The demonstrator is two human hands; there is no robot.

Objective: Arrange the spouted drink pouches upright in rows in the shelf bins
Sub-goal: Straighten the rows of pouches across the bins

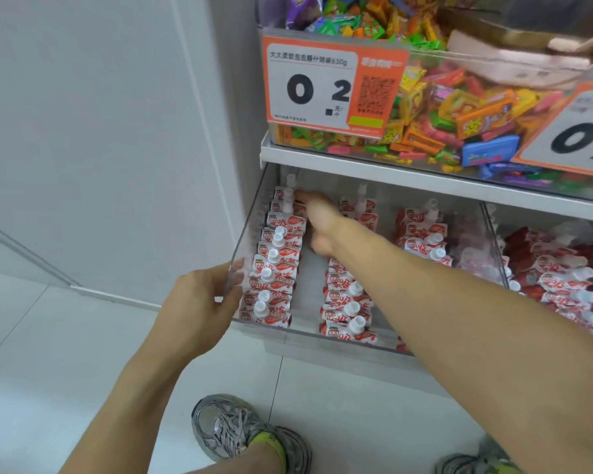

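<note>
Head view: the left hand [199,302] grips the clear bin's [245,234] side wall, likely steadying it, while the right hand [317,222] reaches deep to the back pouches [288,200] of the left row, its grip too blurred to tell.

On the price tag [326,85] above my bin I read "630g" and big digits "0 2"; the right tag [572,135] shows "0".
</note>
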